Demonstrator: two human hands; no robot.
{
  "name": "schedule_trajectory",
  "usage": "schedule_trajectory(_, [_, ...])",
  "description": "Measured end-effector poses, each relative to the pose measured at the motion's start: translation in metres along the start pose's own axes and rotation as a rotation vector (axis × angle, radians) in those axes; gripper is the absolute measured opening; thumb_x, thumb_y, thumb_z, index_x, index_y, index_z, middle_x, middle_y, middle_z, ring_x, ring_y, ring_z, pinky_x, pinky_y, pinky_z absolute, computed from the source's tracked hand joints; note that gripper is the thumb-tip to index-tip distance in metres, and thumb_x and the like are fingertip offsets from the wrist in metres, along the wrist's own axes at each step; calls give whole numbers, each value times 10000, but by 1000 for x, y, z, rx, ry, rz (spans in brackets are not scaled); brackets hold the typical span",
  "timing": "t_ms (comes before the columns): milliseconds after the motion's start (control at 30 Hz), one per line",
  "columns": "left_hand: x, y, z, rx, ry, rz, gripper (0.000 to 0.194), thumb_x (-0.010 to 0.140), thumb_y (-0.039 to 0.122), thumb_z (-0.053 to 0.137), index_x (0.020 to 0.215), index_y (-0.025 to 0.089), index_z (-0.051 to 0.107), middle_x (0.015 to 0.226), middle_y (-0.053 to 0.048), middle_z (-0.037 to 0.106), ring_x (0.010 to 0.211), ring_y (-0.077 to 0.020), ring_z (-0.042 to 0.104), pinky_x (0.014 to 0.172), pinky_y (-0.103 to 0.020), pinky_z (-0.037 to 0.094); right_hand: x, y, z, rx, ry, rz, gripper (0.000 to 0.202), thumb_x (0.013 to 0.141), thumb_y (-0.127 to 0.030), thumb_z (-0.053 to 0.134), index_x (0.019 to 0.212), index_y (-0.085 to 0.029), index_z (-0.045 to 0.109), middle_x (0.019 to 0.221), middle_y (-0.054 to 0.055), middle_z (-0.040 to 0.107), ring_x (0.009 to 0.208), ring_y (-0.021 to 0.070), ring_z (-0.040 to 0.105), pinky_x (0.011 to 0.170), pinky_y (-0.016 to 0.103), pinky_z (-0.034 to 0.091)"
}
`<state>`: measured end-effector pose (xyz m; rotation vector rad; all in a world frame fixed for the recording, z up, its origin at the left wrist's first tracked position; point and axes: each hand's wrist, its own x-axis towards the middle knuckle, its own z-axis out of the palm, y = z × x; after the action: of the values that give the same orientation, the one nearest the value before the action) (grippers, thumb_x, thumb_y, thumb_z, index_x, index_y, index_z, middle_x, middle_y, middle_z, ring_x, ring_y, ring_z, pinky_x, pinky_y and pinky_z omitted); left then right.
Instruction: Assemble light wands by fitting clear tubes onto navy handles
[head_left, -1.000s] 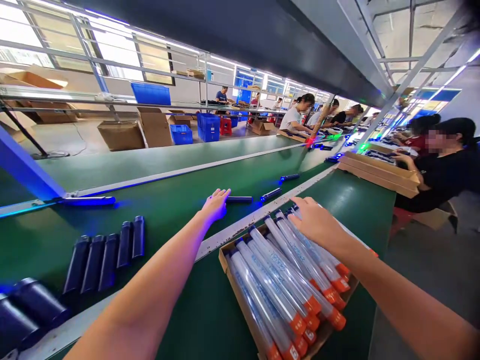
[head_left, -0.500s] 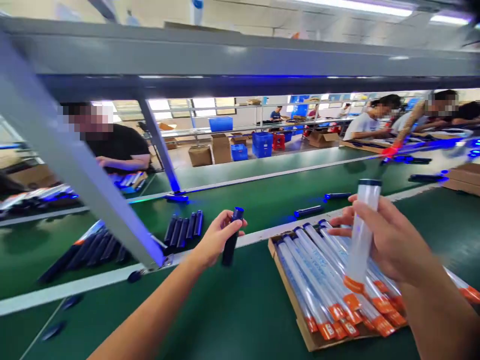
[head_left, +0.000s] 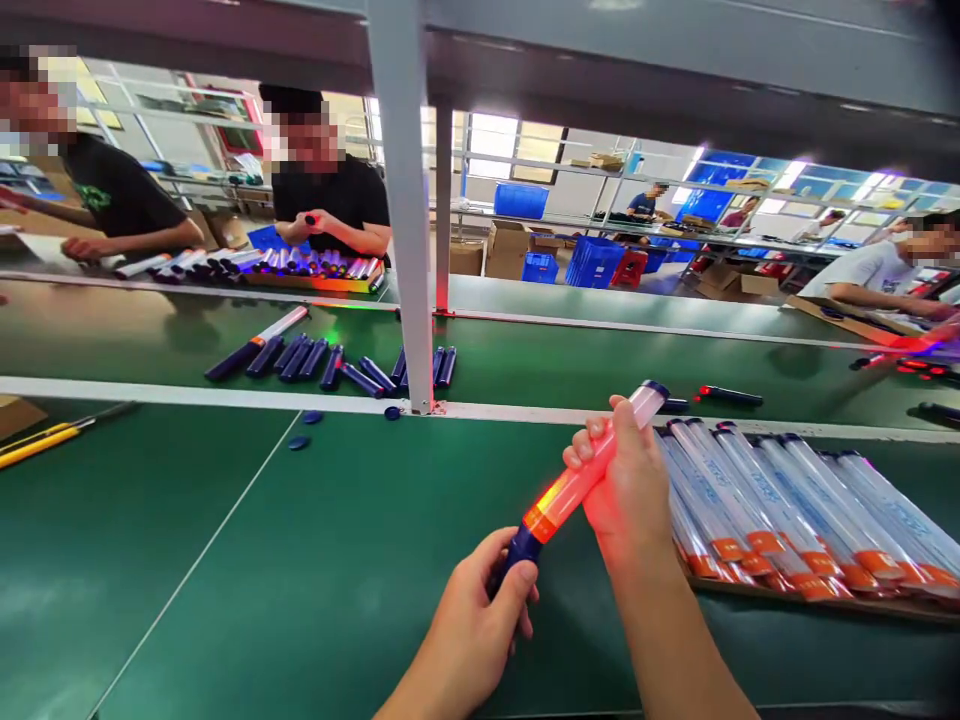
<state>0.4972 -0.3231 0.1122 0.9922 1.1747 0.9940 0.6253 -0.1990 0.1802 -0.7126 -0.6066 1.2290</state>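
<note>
Dk handle (head_left: 524,547) btwn L fingers (head_left: 514,590); R fingers (head_left: 579,447) rnd lit tube (head_left: 574,487).

No lettering can be read.
The clear tubes (head_left: 759,482) at right are printed in blue, but too small and blurred; the black T-shirt (head_left: 127,190) at far left is printed in green, also not legible.

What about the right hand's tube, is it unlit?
No, the tube in the right hand glows red towards the dark handle in the left hand.
</note>
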Motion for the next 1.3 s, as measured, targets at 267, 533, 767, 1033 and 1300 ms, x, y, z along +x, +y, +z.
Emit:
schedule_trajectory(267, [-14,2,-14,364,99,272,344,997,403,484,1272,235,605,938,-41,663,797,-178,560,743,-295,441,-20,11,25,-116,-62,9,353,821,-462,758,1043,-253,579,697,-73,510,480,61,436,430,182,391])
schedule_trajectory(533, [-19,12,-10,-677,-427,-165,433,940,532,539,1051,132,660,710,22,512,432,-48,416,372,-168,337,-23,5,19,107,-548,397,234,864,-349,675,1050,-235,590,679,-60,542,505,92,510,452,207,462])
schedule_trajectory(767, [-20,9,-13,-1024,-645,-211,402,966,508,519,1011,139,670,660,55,438,379,-10,315,325,-127,288,-37,15,35,208,-519,434,166,879,-307,683,941,-228,551,566,-120,406,358,40,313,318,135,324])
schedule_trajectory(1033, [-21,16,-6,-31,-74,30,403,989,572,407,882,198,511,696,31,480,527,-87,423,447,-196,342,-41,12,45,-91,-388,221,245,908,-329,658,793,-227,467,583,-103,442,359,43,339,302,162,330])
schedule_trajectory(1300, [-12,16,-3,629,260,206,275,1005,359,364,1131,200,549,1021,-106,666,834,-250,612,733,-376,431,-39,28,39,-220,-104,104,235,869,-350,690,867,-236,484,585,-107,464,379,59,391,330,189,368])
